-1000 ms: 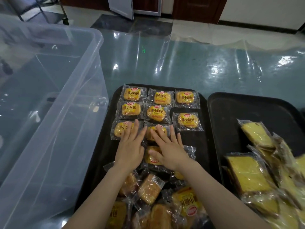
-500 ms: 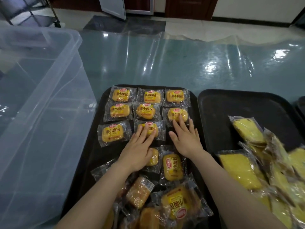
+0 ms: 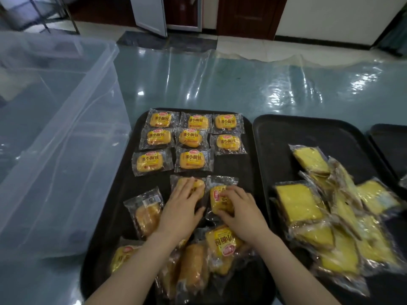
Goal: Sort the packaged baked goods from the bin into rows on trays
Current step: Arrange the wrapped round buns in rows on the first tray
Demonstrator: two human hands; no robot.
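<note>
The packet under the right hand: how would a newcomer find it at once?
Start at the left tray, where small bread packets lie in neat rows at the far end. Just nearer than those rows, the right hand grips one packet. Unlike the rowed packets, it is turned sideways, its red logo at its left.

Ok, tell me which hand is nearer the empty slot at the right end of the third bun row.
Right. The right hand grips a bun just below the slot; the left hand rests on another bun further left, below the row's middle bun.
</note>
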